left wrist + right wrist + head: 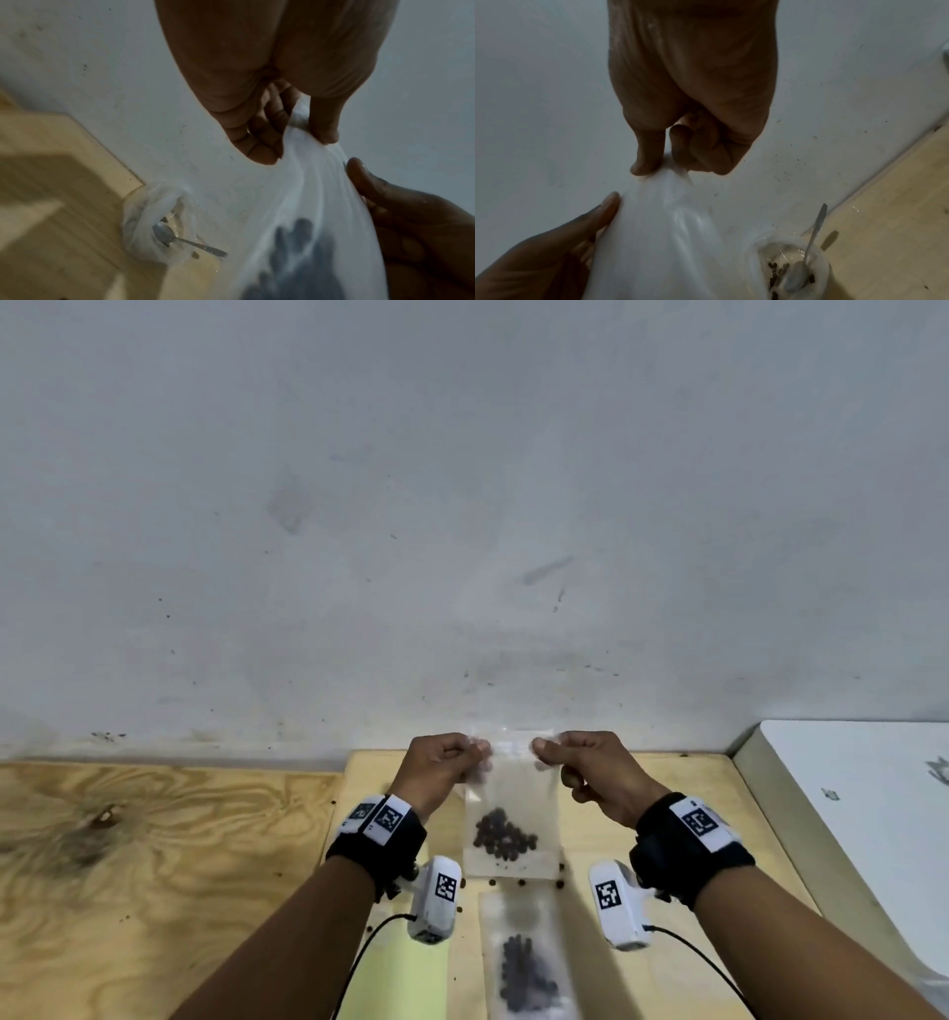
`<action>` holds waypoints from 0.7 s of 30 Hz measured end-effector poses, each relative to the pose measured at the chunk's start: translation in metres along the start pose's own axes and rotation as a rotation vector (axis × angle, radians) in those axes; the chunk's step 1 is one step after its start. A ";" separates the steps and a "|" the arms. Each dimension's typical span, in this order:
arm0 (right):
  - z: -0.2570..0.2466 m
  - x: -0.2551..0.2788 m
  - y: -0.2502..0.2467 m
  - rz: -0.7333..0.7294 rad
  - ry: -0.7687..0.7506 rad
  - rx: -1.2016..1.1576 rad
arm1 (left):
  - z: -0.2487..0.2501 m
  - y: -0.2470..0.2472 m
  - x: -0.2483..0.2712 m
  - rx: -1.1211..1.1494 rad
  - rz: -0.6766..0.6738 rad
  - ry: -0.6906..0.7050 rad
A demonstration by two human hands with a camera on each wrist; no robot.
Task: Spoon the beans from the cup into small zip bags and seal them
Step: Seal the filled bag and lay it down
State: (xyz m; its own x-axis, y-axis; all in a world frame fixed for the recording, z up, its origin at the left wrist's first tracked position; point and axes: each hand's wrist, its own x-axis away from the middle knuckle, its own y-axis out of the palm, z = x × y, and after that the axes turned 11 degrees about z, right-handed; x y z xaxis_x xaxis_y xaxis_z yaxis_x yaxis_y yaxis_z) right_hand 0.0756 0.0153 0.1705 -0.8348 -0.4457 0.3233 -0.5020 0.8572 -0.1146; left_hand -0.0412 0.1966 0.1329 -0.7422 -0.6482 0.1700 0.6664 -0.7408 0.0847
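A small clear zip bag (511, 814) hangs upright above the table with dark beans (505, 834) heaped at its bottom. My left hand (447, 762) pinches its top left corner and my right hand (580, 762) pinches its top right corner. The left wrist view shows thumb and fingers nipping the bag's edge (303, 130); the right wrist view shows the same pinch on the bag (672, 176). A clear plastic cup (144, 223) holds a metal spoon (164, 235). In the right wrist view the cup (762, 251) has a few beans and the spoon (795, 278).
A second bag with beans (529, 963) lies flat on the pale board (667, 788) near me. Loose beans (524, 883) are scattered under the held bag. A plywood table (154, 839) is at the left, a white surface (862, 788) at the right, a grey wall behind.
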 end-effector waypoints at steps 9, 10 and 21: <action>0.048 0.040 -0.024 0.086 -0.039 0.023 | -0.040 0.020 0.046 0.069 0.164 -0.176; 0.061 0.047 -0.025 0.044 -0.037 0.071 | -0.050 0.019 0.049 0.070 0.190 -0.232; 0.208 0.079 -0.026 -0.024 0.115 0.472 | -0.162 0.027 0.130 -0.395 0.266 -0.434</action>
State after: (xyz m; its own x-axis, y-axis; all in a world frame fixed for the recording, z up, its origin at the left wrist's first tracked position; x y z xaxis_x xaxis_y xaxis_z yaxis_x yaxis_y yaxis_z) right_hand -0.0243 -0.0955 0.0036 -0.8045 -0.4098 0.4300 -0.5910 0.6247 -0.5104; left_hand -0.1311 0.0642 -0.0013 -0.4034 -0.7499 0.5244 0.6863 -0.6270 -0.3687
